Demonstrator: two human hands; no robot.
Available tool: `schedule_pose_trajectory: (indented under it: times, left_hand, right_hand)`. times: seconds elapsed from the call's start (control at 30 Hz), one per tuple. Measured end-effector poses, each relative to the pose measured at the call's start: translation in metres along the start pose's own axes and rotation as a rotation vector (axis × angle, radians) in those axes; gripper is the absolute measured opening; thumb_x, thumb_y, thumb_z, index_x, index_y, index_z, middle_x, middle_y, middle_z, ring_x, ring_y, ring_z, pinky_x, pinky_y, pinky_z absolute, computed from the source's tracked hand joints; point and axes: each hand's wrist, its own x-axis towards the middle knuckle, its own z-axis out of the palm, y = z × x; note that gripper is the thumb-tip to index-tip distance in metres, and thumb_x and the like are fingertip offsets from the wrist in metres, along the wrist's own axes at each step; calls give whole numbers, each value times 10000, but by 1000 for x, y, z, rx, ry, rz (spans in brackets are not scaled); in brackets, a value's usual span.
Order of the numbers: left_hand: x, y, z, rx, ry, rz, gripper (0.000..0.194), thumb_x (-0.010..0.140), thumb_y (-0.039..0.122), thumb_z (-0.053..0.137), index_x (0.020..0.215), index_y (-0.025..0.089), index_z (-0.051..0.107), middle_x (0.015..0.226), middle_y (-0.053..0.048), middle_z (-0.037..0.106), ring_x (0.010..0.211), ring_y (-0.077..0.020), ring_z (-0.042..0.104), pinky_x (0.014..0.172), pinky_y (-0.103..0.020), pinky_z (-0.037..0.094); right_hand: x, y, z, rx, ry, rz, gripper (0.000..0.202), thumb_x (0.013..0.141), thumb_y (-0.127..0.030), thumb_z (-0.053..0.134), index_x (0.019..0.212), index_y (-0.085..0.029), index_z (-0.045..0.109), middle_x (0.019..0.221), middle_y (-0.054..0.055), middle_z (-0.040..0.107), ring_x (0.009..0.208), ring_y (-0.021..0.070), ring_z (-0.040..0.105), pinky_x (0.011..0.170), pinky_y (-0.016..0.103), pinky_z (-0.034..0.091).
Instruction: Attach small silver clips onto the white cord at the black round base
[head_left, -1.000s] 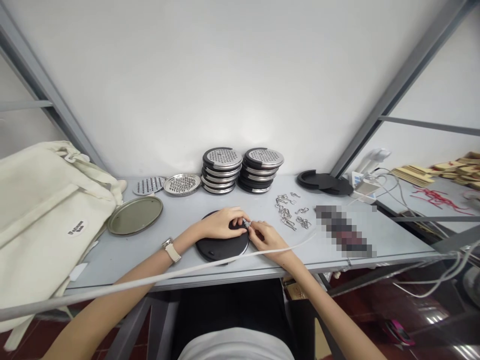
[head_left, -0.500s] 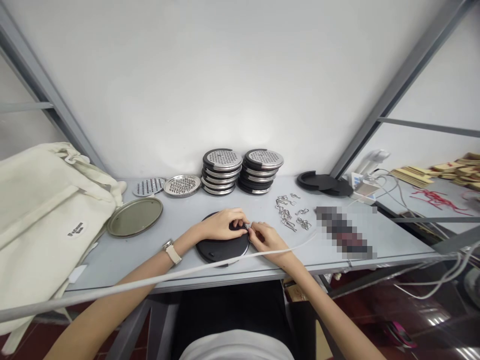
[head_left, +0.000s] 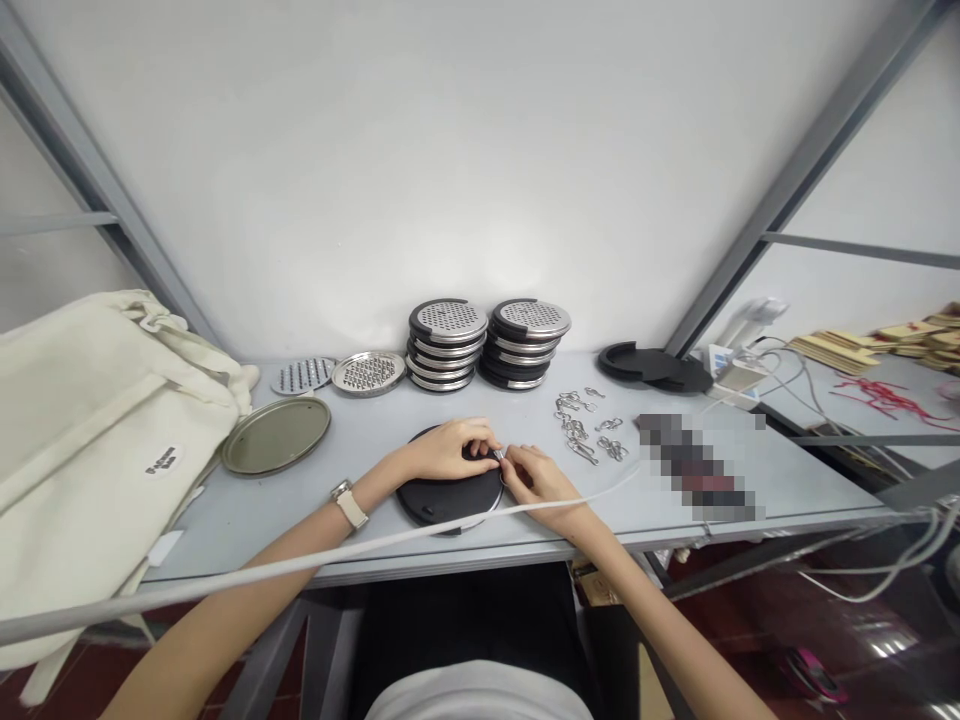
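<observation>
A round black disc (head_left: 450, 500) lies near the table's front edge. My left hand (head_left: 454, 450) rests over its upper part, its fingers bent and their tips pinched at a small metal clip (head_left: 499, 455) by the disc's right rim. From the right, my right hand (head_left: 536, 482) pinches the same clip, thumb and forefinger together. Several loose metal clips (head_left: 577, 430) are scattered right of my hands. Behind stand two stacks of round graters with black holders, a left stack (head_left: 448, 345) and a right stack (head_left: 526, 342).
Two loose grater plates (head_left: 368, 372) and an olive round lid (head_left: 277, 435) are at the left, beside a cream bag (head_left: 90, 430). Black holders (head_left: 652, 366) sit at the back right. A white cable (head_left: 360, 548) crosses in front of my forearms.
The view has shifted slightly, so everything sits a little further right. Both hands stay at the clip, which now shows at a slightly different angle.
</observation>
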Motion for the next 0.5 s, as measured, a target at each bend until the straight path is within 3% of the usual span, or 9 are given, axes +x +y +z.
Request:
schedule_pose_trajectory:
  times: [0.3,0.5]
  left_hand:
    - [-1,0,-1,-28,-1,-1,136,805,224,583,920,157,610,781,-2,511,705,-116,506,670,-240,436]
    - [-2,3,-3,-26,8,33,112,814,217,579,906,167,617,983,-44,533,846,-139,545,790,-268,446]
  right_hand:
    - [1,2,2,-3,14,0,258,902,-199,393,650,-208,341,595,-18,445,616,148,440,617,263,335]
    - [0,2,3,-14,47,13,265,893,-207,407,635,-208,349,581,-24,447,590,138,434,616,261,343]
